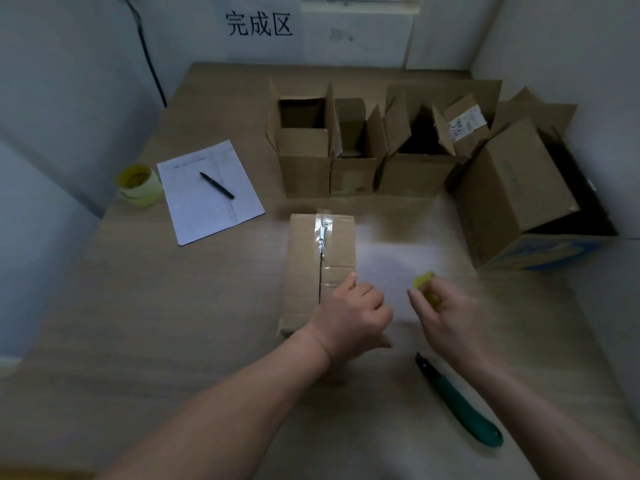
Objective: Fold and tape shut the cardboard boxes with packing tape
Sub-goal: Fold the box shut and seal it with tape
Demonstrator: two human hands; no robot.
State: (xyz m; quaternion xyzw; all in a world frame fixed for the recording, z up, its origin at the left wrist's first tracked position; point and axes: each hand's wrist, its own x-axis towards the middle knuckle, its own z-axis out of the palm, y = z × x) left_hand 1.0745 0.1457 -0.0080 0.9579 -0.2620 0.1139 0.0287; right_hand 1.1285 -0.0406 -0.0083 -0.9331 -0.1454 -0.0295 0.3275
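Under the left hand (349, 317) lies the box (320, 268); right hand (446, 315) beside it.

The right hand (446, 317) is blurry and covers most of a small yellow thing (425, 280), so its kind is unclear. The left hand (349, 313) hides the closed box's (320, 258) near right corner. Writing on the paper (209, 190) is too small to read.

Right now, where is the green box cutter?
In the head view, the green box cutter lies on the table, near right, just beneath the right hand.
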